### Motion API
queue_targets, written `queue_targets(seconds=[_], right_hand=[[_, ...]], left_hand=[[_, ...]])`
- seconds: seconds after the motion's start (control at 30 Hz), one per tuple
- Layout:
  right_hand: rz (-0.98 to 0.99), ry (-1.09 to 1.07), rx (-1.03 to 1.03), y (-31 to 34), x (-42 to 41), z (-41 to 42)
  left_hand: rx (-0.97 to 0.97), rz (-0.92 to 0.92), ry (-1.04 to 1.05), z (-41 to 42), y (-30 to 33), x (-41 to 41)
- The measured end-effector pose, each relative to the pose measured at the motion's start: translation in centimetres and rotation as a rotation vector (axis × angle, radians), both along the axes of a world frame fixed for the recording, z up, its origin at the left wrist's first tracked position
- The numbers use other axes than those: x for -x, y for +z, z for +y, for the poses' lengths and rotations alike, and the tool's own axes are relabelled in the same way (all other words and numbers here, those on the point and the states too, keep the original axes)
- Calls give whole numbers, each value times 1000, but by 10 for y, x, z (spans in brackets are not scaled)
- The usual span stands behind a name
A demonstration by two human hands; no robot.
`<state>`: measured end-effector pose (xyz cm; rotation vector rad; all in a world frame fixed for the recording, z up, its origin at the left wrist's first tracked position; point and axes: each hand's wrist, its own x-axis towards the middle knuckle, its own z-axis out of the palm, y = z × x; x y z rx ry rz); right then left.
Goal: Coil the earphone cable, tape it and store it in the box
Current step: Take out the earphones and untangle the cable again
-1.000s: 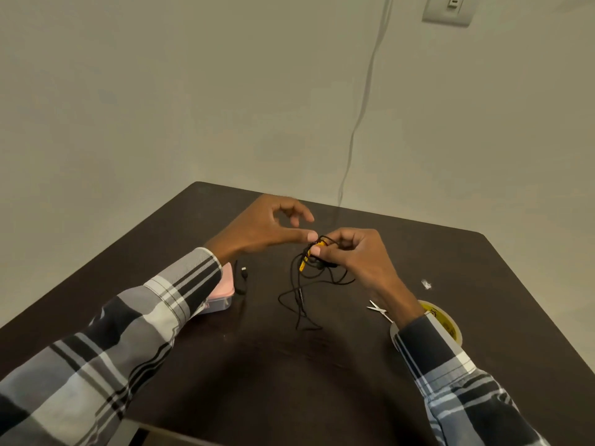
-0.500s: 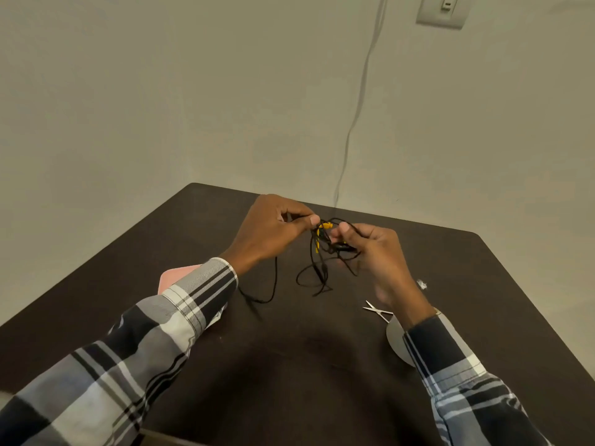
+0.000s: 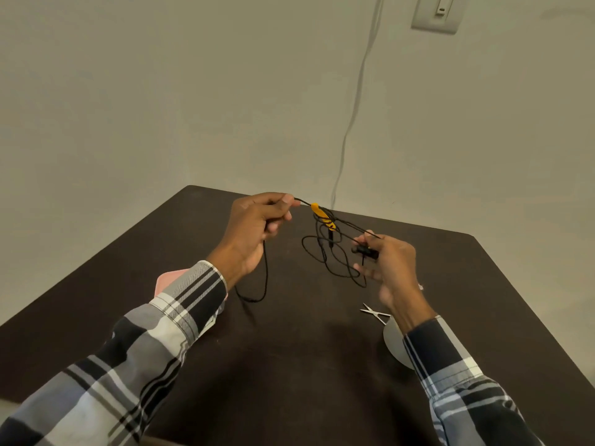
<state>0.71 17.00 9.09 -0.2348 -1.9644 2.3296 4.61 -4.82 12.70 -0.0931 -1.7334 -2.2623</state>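
Dark table (image 3: pixel 289 365) bearing the pink box (image 3: pixel 169 280). Left hand (image 3: pixel 251 233) and right hand (image 3: pixel 391 263), raised apart, each pinch the black earphone cable (image 3: pixel 322 249), probably stretching tangled loops before coiling.

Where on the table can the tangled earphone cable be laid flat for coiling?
Best patch: bare dark table between the two sleeves, near the front edge. The far left corner also looks free. Crowded: right side, with scissors and tape roll; pink box under the left sleeve.

Left hand (image 3: pixel 254 230) raised, fingers curled, pinching; right hand (image 3: pixel 391 268) lower, pinching
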Motion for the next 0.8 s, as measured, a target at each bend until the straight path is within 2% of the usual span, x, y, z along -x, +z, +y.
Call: queue_targets(seconds=[0.13,0.37,0.43,0.53,0.7,0.8], right_hand=[[-38,178,-72,-1,0,4],[191,369,-327,7,-6,-5],[259,404,-336,12,-10,-10],[340,420,-301,17,-13,-15],[450,425,-417,14,-12,-15],[480,351,-406,12,-14,-17]], left_hand=[[-52,-90,-6,-4,-4,2],[10,-148,-151,13,-10,-1],[2,-146,-189,18,-9,-2],[13,-140,-184,21,-7,-4],[82,-131,-174,21,-4,-7],[174,-91,-156,22,-4,-8]])
